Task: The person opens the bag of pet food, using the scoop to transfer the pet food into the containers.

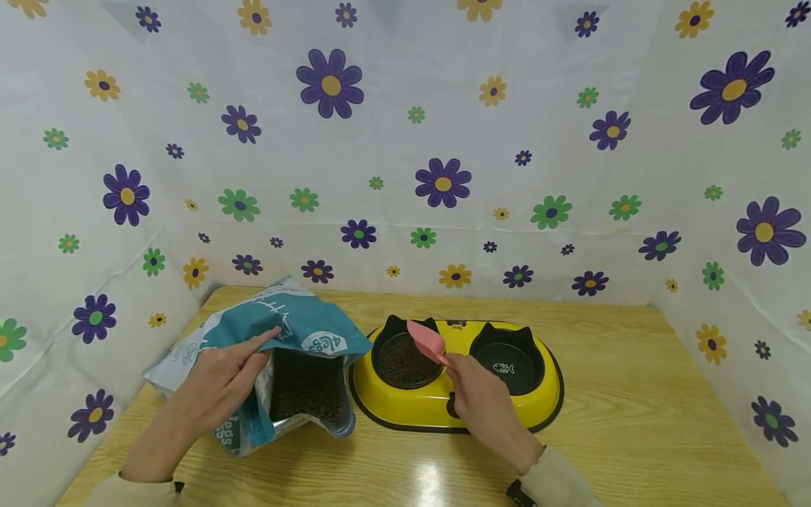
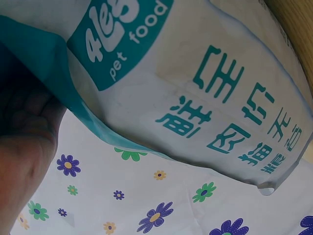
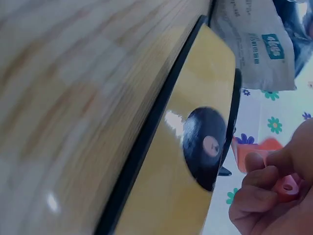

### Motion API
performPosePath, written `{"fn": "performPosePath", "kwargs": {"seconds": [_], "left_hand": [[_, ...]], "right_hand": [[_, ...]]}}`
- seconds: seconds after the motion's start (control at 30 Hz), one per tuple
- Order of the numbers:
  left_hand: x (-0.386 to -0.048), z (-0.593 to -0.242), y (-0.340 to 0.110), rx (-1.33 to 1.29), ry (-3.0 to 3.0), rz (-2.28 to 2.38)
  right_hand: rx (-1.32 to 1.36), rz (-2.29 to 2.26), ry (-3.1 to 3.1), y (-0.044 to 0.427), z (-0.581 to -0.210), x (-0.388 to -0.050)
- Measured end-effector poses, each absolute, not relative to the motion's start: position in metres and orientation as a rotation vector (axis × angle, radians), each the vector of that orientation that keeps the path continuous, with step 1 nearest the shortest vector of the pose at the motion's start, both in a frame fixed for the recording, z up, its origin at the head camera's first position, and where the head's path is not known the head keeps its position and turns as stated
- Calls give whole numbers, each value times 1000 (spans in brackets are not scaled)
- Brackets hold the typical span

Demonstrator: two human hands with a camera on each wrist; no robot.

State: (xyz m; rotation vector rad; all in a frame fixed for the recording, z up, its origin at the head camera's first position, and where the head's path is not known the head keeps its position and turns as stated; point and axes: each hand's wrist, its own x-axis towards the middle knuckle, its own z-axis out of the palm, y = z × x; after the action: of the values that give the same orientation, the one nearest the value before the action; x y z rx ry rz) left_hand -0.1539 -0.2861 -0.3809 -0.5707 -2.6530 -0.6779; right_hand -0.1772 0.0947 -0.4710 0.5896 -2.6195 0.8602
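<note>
At the left, a teal and white pet food bag (image 1: 329, 320) lies with its mouth toward me, dark kibble (image 1: 304, 394) inside. My left hand (image 1: 218, 384) holds the upper edge of that mouth; part of this hand (image 2: 24, 147) is shadowed under the teal flap in the left wrist view. My right hand (image 1: 484, 405) grips the handle of a pink scoop (image 1: 426, 339), tilted above the left bowl of a yellow double feeder (image 1: 412, 410). Brown kibble (image 1: 405, 362) lies in that bowl. In the right wrist view, curled fingers (image 3: 257, 196) surround the scoop's handle.
The feeder's right black bowl (image 1: 522, 377) shows a fish-bone print and no kibble. Everything stands on a wooden table (image 1: 633, 408). Flower-patterned cloth (image 1: 393, 141) hangs behind and at both sides.
</note>
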Motion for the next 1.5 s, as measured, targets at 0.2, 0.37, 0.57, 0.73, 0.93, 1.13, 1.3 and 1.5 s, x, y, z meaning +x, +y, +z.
{"fn": "performPosePath", "kwargs": {"seconds": [0.2, 0.37, 0.57, 0.73, 0.93, 1.13, 1.3, 1.5], "left_hand": [[-153, -382, -287, -558, -2666, -679], [-152, -382, -288, -553, -2666, -682], [-153, -381, -287, -563, -2661, -681], [-152, -381, -287, -558, -2660, -679], [-153, -381, -287, -558, -2648, -654], [-153, -380, -285, -550, -2664, -662], [-153, -380, -285, -547, -2671, -664], [-153, -381, -286, -550, -2669, -666]], "right_hand": [[336, 2047, -2588, 94, -460, -172], [367, 2536, -2483, 93, -459, -165], [586, 2613, -2464, 85, -464, -155], [837, 2529, -2435, 74, -469, -149], [825, 2291, -2606, 53, -463, -142], [980, 1786, -2688, 32, -450, -138], [1119, 1012, -2734, 13, -438, -133], [1039, 170, -2603, -10, -439, -124]]}}
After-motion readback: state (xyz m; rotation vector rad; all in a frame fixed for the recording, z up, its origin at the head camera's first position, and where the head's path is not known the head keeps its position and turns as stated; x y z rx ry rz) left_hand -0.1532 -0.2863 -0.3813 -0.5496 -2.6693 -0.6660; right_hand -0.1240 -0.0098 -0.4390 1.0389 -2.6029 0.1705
